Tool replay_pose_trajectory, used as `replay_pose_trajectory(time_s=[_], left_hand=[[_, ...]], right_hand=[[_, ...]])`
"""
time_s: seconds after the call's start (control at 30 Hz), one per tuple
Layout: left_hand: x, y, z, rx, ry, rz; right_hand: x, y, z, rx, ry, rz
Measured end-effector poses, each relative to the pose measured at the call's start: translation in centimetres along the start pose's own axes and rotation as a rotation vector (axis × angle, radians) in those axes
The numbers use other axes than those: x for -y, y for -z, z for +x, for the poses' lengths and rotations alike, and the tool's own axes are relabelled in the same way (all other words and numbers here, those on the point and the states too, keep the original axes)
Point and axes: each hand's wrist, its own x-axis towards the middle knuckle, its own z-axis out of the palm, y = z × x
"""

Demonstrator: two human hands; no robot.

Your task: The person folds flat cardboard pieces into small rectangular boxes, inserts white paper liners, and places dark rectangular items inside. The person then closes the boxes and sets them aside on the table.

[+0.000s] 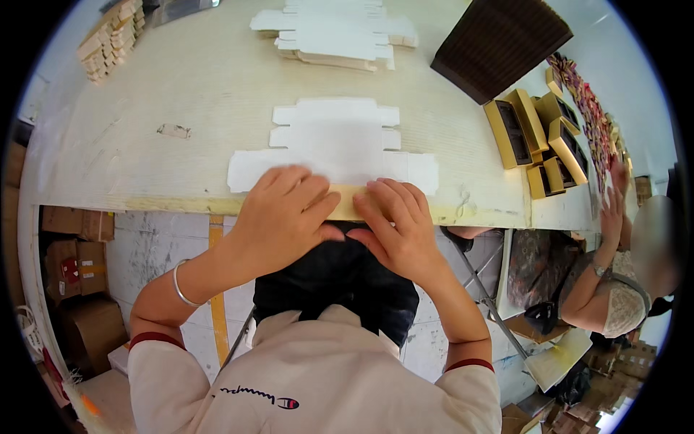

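A flat die-cut box blank (336,134), white on its upper face with notched side flaps, lies at the table's front edge. At its near side a gold-tan strip (345,204) shows between my hands, apparently a folded flap. My left hand (285,213) grips this near edge with bent fingers, slightly blurred, its thumb pointing inward below. Opposite it, my right hand (397,228) holds the same edge, fingertips on top and thumb underneath. Both hands partly cover the blank's near side.
Farther back lies a stack of white blanks (329,36). At the right are a dark brown box (499,47), several gold boxes with dark inserts (510,134) and a long pile of small colourful pieces (589,108). Another person's hand (613,213) is there. Small stacked pieces (112,43) stand far left.
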Motion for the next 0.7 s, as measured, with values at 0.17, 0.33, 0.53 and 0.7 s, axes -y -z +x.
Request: replay_pose_trajectory(time_s=[0.17,0.33,0.53,0.7], left_hand=[[0.9,-0.7,-1.8,0.033,-0.003,-0.089],[1.7,0.1,-0.7,0.219,0.158,-0.272],[0.2,1.0,1.6,0.06,0.143,0.132],[0.9,1.8,0.8,0.206,0.472,-0.254]], right_hand=[[0.2,-0.1,0.1,0.087,0.003,-0.012],[1.5,1.7,1.3,0.317,-0.21,0.123],[1.9,1.7,3.7,0.397,-0.531,0.347],[3.1,1.2,2.4,0.353,-0.585,1.32]])
